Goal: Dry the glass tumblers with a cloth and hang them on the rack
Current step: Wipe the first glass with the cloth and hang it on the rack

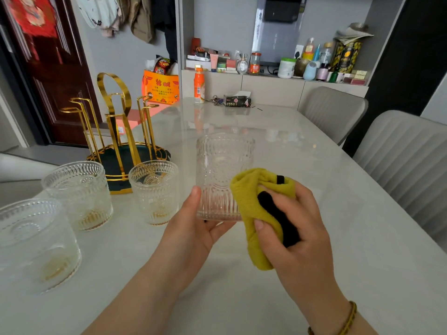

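Three clear embossed glass tumblers stand upright at the left edge of the pale glossy table (pixel 314 170): the nearest (pixel 36 243) at the frame's edge, a second (pixel 79 194) behind it, a third (pixel 154 192) further right. Whether they are wet cannot be told. Just behind them sits the gold wire rack on its dark green base (pixel 110 157), and every peg on it is bare, so nothing has been hung yet.

Right of that, the left hand (pixel 193 228) cradles a fourth embossed tumbler (pixel 223 177) from below, lifted off the table, thumb laid up its ribbed side and fingers curled under the base. The mouth faces up.

A bunched yellow cloth with black patches (pixel 256 213) presses against the tumbler's lower right wall, gripped in the right hand (pixel 297 226), whose fingers are folded round it. A braided bracelet (pixel 348 317) circles that wrist. Two grey padded chairs (pixel 406 160) stand at the table's far right.

By the look of it the job is barely begun – this glass is mid-wipe on the outside, its inside not yet reached by the cloth, and the three on the table wait their turn before all four go on the rack.
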